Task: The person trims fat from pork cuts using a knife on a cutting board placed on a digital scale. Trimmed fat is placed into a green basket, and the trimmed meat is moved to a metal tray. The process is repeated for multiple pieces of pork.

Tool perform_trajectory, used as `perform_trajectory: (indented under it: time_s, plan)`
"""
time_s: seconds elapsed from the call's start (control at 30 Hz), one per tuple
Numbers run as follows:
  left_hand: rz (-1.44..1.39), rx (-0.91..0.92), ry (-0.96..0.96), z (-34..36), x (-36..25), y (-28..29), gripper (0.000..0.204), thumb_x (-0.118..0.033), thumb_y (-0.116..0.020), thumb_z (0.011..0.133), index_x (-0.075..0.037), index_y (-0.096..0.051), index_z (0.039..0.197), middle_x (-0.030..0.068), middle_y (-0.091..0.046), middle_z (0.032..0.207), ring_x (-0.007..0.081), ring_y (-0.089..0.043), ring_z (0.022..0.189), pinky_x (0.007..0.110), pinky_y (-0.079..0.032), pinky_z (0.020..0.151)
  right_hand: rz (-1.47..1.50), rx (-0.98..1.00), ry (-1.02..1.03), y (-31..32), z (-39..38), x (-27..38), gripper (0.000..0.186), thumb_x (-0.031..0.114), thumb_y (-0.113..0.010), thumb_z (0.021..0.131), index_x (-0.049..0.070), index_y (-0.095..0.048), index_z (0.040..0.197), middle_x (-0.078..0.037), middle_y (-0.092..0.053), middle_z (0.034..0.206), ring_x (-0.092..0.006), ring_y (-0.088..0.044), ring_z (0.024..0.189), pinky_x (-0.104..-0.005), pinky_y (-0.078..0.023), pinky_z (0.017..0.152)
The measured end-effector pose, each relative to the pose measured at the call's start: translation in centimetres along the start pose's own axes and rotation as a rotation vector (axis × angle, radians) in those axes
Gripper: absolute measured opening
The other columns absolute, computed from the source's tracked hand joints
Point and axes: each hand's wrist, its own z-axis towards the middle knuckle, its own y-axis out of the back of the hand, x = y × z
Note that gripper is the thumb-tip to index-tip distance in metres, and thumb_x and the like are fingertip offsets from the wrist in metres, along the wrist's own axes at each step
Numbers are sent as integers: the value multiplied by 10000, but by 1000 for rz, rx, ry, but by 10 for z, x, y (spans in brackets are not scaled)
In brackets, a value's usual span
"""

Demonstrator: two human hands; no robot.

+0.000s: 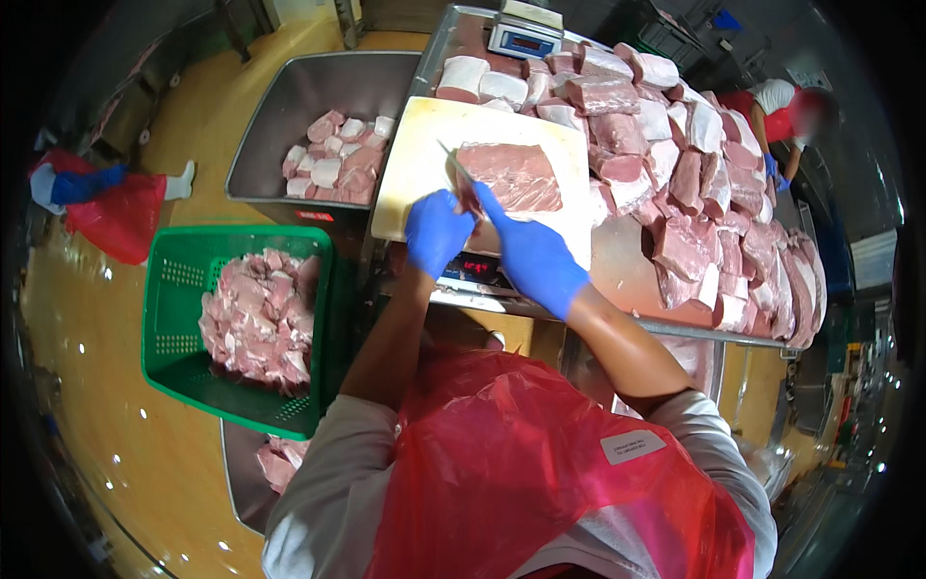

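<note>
A slab of raw pork loin (511,176) lies on a white cutting board (415,154). In my right hand (540,259), gloved in blue, a knife (457,162) is gripped, its blade pointing up and left along the slab's left end. My left hand (439,234), also blue-gloved, has its fingers curled against the near left edge of the meat, close beside the knife. What exactly lies under those fingertips is partly hidden. Below the board shows a weighing scale (477,268) with a lit red display.
Many pork blocks (617,135) cover the steel table (632,261) to the right. Another scale (526,37) stands at the back. Left are a metal bin (253,154) with cut pork and a green crate (166,299) of trimmings. Two other people stand at the far left and far right.
</note>
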Motion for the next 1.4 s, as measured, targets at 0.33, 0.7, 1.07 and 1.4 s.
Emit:
perform_trajectory:
  time_s: [0.33, 0.7, 1.07, 1.4]
  plan:
    - [90, -308, -238, -10, 48, -9, 211, -193, -779, 732, -59, -617, 728, 151, -653, 703, 349, -665, 668, 445, -518, 614, -165, 338, -111, -20, -58, -48, 855, 44, -527, 907, 265, -102, 1615, -240, -693, 964, -408, -695, 816, -488, -552, 714]
    - [155, -357, -303, -65, -32, -72, 424, -163, -782, 744, 0, -623, 1102, 177, -603, 1018, 388, -576, 1002, 460, -493, 882, 21, 193, 44, -20, -15, -61, 768, 101, -530, 922, 258, -202, 1599, -212, -684, 935, -400, -682, 829, -480, -533, 736]
    - [-114, -758, -66, -74, 43, 36, 270, -139, -761, 745, -44, -681, 984, 139, -678, 844, 331, -634, 747, 419, -529, 674, -30, 382, -51, 26, -152, -131, 917, -67, -524, 852, 306, -174, 1612, -246, -662, 883, -381, -624, 634, -454, -535, 654]
    - [-21, -251, -823, -3, -10, 12, 454, -7, -663, 817, -107, -619, 1258, 200, -523, 1350, 353, -496, 1296, 444, -415, 1075, 1362, -364, -193, -15, 6, -126, 756, 32, -463, 1021, 236, -64, 1631, -55, -563, 812, -123, -531, 583, -256, -446, 501]
